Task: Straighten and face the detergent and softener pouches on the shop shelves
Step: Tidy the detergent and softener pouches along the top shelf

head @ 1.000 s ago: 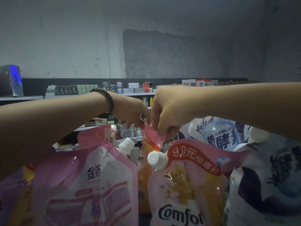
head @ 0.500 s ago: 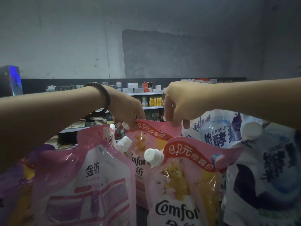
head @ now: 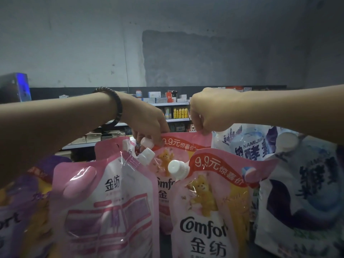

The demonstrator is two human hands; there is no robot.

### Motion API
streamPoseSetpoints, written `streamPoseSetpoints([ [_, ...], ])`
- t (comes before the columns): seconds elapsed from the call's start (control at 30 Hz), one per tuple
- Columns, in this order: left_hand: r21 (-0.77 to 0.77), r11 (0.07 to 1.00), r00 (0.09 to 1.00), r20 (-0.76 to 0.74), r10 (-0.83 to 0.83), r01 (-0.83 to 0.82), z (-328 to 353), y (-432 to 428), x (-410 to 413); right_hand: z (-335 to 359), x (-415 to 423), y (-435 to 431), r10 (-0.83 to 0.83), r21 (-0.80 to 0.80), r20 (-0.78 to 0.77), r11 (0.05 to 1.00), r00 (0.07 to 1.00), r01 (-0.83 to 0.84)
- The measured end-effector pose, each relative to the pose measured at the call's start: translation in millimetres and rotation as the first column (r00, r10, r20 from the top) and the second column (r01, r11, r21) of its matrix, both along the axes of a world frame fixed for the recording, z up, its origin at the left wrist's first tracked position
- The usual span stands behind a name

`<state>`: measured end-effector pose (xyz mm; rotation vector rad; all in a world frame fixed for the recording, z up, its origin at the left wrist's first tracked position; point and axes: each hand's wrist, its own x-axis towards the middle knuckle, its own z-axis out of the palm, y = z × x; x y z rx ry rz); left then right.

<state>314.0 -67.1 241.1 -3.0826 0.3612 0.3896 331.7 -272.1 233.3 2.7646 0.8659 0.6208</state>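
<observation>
Hands, left (head: 147, 123) and right (head: 208, 110), pinching top of rear pouch (head: 179, 145), front pouch (head: 208, 202) overlapping it

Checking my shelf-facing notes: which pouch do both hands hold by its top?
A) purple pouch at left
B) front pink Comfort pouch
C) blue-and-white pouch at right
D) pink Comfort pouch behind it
D: the left hand and right hand both pinch the top edge of the rear pink Comfort pouch.

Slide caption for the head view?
Left hand and right hand pinch the rear pink pouch at its top, behind the front pouch.
</observation>
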Motion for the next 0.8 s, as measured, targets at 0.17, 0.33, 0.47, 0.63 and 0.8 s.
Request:
streamPoseSetpoints([
  [0.17, -0.08, 0.997, 0.998, -0.067, 0.005, -0.01, 1.4, -1.8, -3.6, 2.2, -2.1, -1.5, 0.008, 0.0, -0.041, 1.0, 0.999, -0.008],
  [0.33, -0.089, 0.996, 0.994, -0.109, -0.013, 0.003, 2.7, -1.4, -8.5, 2.4, -11.9, -10.4, 0.065, 0.026, -0.042, 0.998, 0.997, -0.064],
  [0.47, -0.12, 0.993, 0.988, -0.154, -0.026, 0.007, 3.3, -0.6, -13.0, -3.0, -24.3, -14.4, 0.149, -0.004, 0.034, 0.989, 0.988, -0.149],
  [0.63, -0.138, 0.99, 0.986, -0.164, -0.038, 0.016, 2.2, -2.6, -15.8, 1.9, -36.0, -22.5, 0.092, 0.038, -0.04, 0.995, 0.995, -0.091],
  [0.8, -0.152, 0.988, 0.988, -0.142, -0.059, 0.038, 0.3, -14.7, -17.7, 0.9, -34.1, -27.5, -0.007, 0.063, -0.057, 0.998, 0.998, 0.011],
])
